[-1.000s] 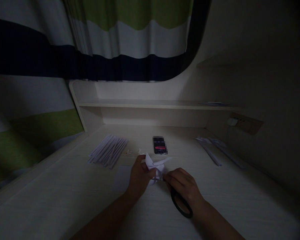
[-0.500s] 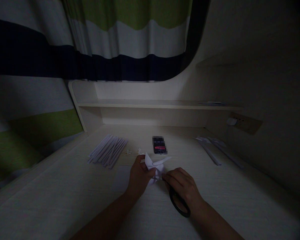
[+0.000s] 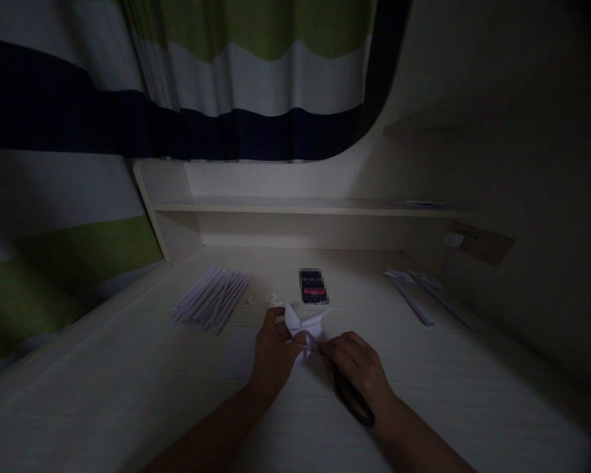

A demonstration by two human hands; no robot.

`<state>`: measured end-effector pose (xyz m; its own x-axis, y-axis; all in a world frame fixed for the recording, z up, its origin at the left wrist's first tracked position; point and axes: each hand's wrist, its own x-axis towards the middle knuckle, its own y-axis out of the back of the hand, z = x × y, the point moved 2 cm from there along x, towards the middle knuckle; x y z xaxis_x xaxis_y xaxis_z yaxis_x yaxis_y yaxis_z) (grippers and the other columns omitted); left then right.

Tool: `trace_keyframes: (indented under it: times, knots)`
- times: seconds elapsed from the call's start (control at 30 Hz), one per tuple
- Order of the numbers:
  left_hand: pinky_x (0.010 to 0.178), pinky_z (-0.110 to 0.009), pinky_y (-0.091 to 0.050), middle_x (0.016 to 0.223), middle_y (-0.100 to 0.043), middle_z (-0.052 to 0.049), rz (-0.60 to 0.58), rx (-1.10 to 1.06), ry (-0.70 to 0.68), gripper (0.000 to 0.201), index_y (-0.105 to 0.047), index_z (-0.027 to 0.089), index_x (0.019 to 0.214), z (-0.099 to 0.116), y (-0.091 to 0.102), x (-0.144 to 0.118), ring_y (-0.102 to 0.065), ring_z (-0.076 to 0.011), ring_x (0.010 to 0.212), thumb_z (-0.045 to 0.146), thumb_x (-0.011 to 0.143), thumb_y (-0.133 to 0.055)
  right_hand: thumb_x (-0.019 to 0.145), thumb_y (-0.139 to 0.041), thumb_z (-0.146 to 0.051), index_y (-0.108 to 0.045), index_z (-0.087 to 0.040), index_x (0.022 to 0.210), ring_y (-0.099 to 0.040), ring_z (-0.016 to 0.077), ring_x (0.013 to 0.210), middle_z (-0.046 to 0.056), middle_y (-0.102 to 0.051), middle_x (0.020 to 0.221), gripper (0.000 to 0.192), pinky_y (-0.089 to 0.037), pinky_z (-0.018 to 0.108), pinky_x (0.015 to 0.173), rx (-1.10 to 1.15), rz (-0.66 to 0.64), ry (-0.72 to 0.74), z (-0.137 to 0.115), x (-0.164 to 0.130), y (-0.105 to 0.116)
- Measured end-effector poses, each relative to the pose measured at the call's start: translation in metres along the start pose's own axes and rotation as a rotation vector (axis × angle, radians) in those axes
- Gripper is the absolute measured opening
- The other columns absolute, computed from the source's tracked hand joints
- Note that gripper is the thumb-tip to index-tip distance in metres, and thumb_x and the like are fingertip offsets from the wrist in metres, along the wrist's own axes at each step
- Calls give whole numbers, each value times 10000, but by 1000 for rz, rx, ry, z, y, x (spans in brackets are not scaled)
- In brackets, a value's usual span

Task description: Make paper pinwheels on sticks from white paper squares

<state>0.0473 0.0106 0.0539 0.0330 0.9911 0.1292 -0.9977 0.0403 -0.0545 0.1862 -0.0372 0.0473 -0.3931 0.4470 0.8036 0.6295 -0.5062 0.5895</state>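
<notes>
- Dim room, low light; corners fall off to near black.
- Pale wood-grain bench (image 3: 128, 394) fills the lower frame.
- Low shelf (image 3: 295, 206) runs across the back of the bench, with a curved side panel at its left end.
- Striped curtain (image 3: 256, 72) hangs above the shelf: green, white and navy bands; it continues down the left side.
- Plain wall (image 3: 522, 131) on the right, in shadow.
- Wall socket (image 3: 480, 241) on the right wall, with a white plug in it.
</notes>
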Motion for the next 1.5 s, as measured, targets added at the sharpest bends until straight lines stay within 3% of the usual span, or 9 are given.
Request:
trace_keyframes:
  times: [0.27, 0.6, 0.83, 1.5]
  knots:
    - [541, -237, -471, 644, -662, 18, -5, -60, -36, 385, -401, 201, 875, -7, 1, 2, -632, -162, 602, 138, 574, -633, 832, -385, -87, -541, -76, 940, -517, 178, 663, 105, -596, 747, 190, -415, 329, 611, -71, -77, 178, 0, 4, 4]
    - [507, -223, -452, 619, -662, 11, 31, -57, 22, 379, -404, 187, 858, -1, 0, 0, -621, -154, 554, 144, 566, -641, 783, -465, -59, -527, -141, 852, -491, 151, 606, 60, -583, 703, 124, -415, 290, 561, -26, 13, 16, -3, 7, 3]
    - [503, -219, -449, 616, -649, 17, 31, -78, -2, 389, -407, 186, 861, -5, 1, 2, -617, -152, 560, 151, 560, -651, 771, -454, -73, -530, -127, 865, -493, 152, 597, 63, -580, 700, 133, -403, 294, 547, -13, -4, 80, 1, 2, 0]
    - [489, -219, -446, 616, -647, 6, 28, -104, 7, 392, -411, 175, 851, -1, 0, 1, -611, -149, 536, 141, 549, -659, 791, -439, -69, -551, -108, 855, -499, 156, 607, 74, -590, 698, 134, -406, 291, 548, -36, 7, 89, -4, 8, 6]
